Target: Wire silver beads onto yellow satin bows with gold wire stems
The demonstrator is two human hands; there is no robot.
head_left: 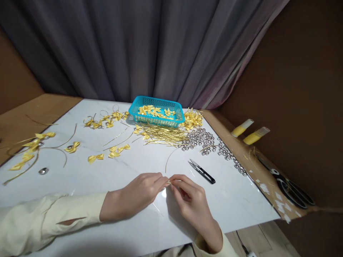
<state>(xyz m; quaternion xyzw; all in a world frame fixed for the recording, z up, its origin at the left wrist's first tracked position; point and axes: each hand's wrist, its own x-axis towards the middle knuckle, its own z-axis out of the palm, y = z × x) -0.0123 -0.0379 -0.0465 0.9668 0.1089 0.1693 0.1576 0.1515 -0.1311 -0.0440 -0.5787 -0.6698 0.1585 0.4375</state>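
My left hand (142,192) and my right hand (191,200) meet over the white board, fingertips almost touching. Both are closed in a pinch on a thin gold cord (169,182), of which only a tiny pale bit shows between the fingers. A fine strand (158,209) shows below my left hand; whether it belongs to the same cord I cannot tell. Just beyond the fingers, a curved cord (169,159) runs toward the pile. Black thread snips (202,171) lie to the right of my right hand. Yellow ribbon bows (95,158) lie beyond my left hand.
A blue basket (157,123) with yellow bows stands at the back, gold cords (164,134) before it. Silver beads (200,137) spread rightward. More bows with cords (32,144) lie left, near one silver piece (43,171). Scissors (288,189) and two yellow-filled tubes (249,137) are right.
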